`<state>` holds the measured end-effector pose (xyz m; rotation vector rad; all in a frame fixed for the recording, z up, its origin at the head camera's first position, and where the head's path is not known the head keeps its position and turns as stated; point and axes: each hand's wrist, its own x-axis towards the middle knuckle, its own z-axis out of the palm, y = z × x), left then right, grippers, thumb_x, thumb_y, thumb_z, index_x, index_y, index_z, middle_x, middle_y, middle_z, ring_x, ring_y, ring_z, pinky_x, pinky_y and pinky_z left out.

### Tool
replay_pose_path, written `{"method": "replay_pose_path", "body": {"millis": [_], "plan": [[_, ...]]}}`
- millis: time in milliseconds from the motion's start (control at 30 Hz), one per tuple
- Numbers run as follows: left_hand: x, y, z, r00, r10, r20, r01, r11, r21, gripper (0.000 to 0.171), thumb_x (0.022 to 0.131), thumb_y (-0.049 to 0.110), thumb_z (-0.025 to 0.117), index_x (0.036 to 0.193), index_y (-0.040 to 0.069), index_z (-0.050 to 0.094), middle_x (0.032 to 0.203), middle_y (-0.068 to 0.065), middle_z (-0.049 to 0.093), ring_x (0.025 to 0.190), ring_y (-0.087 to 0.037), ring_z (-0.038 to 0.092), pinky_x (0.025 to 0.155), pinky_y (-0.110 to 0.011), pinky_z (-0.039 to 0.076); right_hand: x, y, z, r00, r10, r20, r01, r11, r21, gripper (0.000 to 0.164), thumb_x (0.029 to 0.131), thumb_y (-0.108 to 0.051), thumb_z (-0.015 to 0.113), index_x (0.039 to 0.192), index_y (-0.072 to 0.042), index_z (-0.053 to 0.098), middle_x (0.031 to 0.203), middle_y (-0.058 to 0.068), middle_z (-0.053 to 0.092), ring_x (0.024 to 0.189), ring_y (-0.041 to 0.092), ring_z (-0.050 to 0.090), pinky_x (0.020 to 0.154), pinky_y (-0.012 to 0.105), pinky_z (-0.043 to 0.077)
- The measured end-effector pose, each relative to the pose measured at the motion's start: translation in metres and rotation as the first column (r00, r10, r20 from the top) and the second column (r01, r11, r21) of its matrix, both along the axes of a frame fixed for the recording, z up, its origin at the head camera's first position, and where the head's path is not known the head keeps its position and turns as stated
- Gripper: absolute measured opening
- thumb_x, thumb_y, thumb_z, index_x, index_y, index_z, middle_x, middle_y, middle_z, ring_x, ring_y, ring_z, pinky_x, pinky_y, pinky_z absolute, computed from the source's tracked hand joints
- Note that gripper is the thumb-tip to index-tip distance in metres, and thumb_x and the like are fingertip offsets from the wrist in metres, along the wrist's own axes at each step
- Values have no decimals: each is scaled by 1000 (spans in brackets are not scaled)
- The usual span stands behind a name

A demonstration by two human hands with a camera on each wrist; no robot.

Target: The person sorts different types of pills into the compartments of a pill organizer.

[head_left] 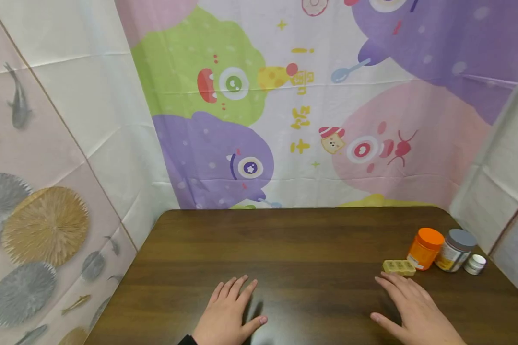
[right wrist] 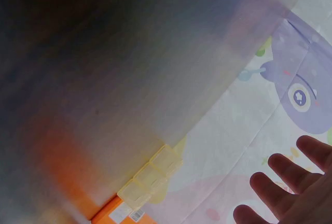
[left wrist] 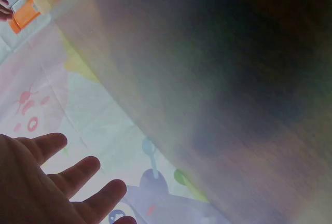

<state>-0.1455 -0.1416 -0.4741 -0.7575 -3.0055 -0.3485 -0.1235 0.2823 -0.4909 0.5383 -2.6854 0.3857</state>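
Note:
My left hand (head_left: 229, 311) hovers over the front of the table with its fingers spread, holding nothing. On the other side, my right hand (head_left: 414, 306) reaches in with straight fingers and also holds nothing. Just beyond its fingertips lies a yellow pill organizer (head_left: 399, 267) with several lidded compartments; in the right wrist view the pill organizer (right wrist: 150, 177) is apart from the fingers. Behind it stand an orange bottle (head_left: 426, 249), a grey-lidded jar (head_left: 455, 250) and a small white-capped bottle (head_left: 475, 264), all upright.
The brown wooden table (head_left: 259, 244) has rounded far corners. A cartoon-printed curtain (head_left: 302, 182) hangs behind its far edge. Patterned cloth (head_left: 112, 143) runs along the left side, and another pale cloth (head_left: 492, 191) hangs at the right.

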Motion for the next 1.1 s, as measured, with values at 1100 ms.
{"method": "replay_pose_path", "body": {"millis": [1100], "plan": [[17, 11, 0, 999, -36, -24, 36, 999, -2, 80, 93, 73, 42, 150, 17, 44, 151, -10, 43, 136, -34, 41, 108, -59, 30, -59, 68, 6, 979, -109, 171, 78, 981, 178, 45, 82, -6, 73, 124, 5, 60, 122, 25, 61, 107, 42, 61, 85, 59, 49]]}}
